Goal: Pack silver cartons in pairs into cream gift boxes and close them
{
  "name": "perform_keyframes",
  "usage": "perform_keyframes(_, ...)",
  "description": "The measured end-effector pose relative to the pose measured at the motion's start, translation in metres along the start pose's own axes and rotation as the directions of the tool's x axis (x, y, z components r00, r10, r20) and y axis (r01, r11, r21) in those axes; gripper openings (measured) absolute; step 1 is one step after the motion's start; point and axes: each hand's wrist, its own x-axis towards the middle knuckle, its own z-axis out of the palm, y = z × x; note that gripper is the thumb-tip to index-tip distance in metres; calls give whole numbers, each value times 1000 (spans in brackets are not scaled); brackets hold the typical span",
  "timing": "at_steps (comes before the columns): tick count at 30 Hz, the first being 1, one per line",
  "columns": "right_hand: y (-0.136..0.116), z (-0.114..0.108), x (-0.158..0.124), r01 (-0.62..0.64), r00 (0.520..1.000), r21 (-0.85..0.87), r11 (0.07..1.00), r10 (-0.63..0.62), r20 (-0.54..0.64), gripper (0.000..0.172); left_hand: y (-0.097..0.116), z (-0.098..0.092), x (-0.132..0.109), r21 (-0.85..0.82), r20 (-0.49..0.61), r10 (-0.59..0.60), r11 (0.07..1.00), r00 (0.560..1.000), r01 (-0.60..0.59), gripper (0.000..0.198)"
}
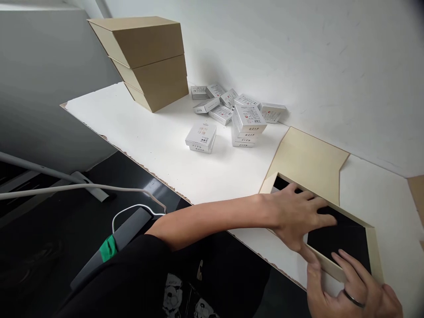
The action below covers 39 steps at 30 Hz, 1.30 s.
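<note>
A shallow cream box (376, 251) with a black lining lies at the right, its flap lid (309, 159) folded back toward the wall. My left hand (296, 214) reaches across the box, open, with fingers spread over the black lining (338, 243) and the thumb over the near wall. A strip of something greyish shows at the box's left end, mostly covered by this hand. Closed around the near right wall of the box is my right hand (356, 287), fingers inside and thumb outside; one finger wears a dark ring (353, 300).
Several tan boxes (159, 62) are stacked at the back left. Small white cartons (221, 114) lie scattered along the wall, with a carton stack (248, 126) and a lower carton pile (201, 137) in front. The white table (159, 150) has a chipped near edge; a white cable (82, 189) runs beside it.
</note>
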Motion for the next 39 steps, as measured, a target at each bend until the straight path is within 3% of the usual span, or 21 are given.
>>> perform_keyframes(1,-1,0,0,-10,1000,1,1000,10,-6,31,-5,1,-10,-26,-210,58,998,976,-65,60)
perform_keyframes(2,-1,1,0,-17,1000,1,1000,17,-9,31,-11,2,-23,-44,-438,44,997,898,-70,46)
perform_keyframes(3,0,2,0,-12,1000,1,1000,12,-14,30,-19,1,-39,-72,-649,-53,997,759,8,34)
perform_keyframes(4,1,2,-1,-1,1000,3,1000,2,-24,29,-29,0,-55,-130,-804,-198,979,561,159,26)
perform_keyframes(6,4,4,-1,43,998,6,999,-42,-43,29,-52,-5,-90,-326,-902,-425,792,82,517,20)
perform_keyframes(7,6,5,-1,62,997,6,998,-62,-54,29,-63,-8,-107,-397,-876,-480,647,-57,652,36)
perform_keyframes(8,7,6,-1,73,995,6,997,-72,-68,29,-74,-11,-122,-447,-831,-540,501,-135,741,56)
perform_keyframes(10,9,8,-2,72,993,3,997,-71,-90,28,-91,-15,-145,-482,-703,-689,283,-174,829,81)
perform_keyframes(12,9,9,-2,70,991,0,998,-70,-110,29,-98,-18,-159,-505,-590,-791,207,-160,838,82)
perform_keyframes(15,8,10,-2,75,991,0,997,-75,-115,30,-94,-25,-166,-641,-608,-770,332,-194,692,75)
perform_keyframes(18,8,9,-1,83,992,6,996,-83,-96,30,-83,-40,-167,-790,-612,-739,578,-282,203,57)
perform_keyframes(19,7,8,-1,85,992,6,996,-84,-91,30,-79,-46,-167,-811,-563,-784,585,-262,-6,48)
perform_keyframes(20,7,8,-1,82,993,6,997,-81,-90,30,-75,-52,-166,-826,-492,-846,528,-206,-197,41)
perform_keyframes(23,6,7,-1,65,994,11,998,-64,-84,32,-63,-61,-160,-851,-186,-981,132,56,-508,37)
perform_keyframes(26,5,7,-1,72,995,6,997,-71,-74,35,-50,-61,-143,-845,-13,-975,-107,220,-524,45)
perform_keyframes(27,5,7,-2,80,995,1,997,-80,-65,36,-44,-60,-135,-860,-29,-959,-121,283,-496,46)
perform_keyframes(29,5,6,-2,94,995,-12,996,-94,-43,38,-34,-61,-118,-911,-106,-874,-106,474,-398,47)
perform_keyframes(32,3,4,-2,99,995,-33,995,-99,-11,39,-19,-68,-89,-995,-100,-613,53,784,-85,62)
perform_keyframes(34,2,3,-2,99,995,-41,994,-99,6,38,-11,-75,-65,-933,16,-430,317,903,168,70)
perform_keyframes(36,0,2,-2,88,996,-46,995,-87,20,36,-5,-79,-40,-739,140,-314,599,939,310,60)
perform_keyframes(39,-2,3,-1,72,997,-46,996,-71,22,34,-1,-77,-7,-409,222,-286,840,932,355,39)
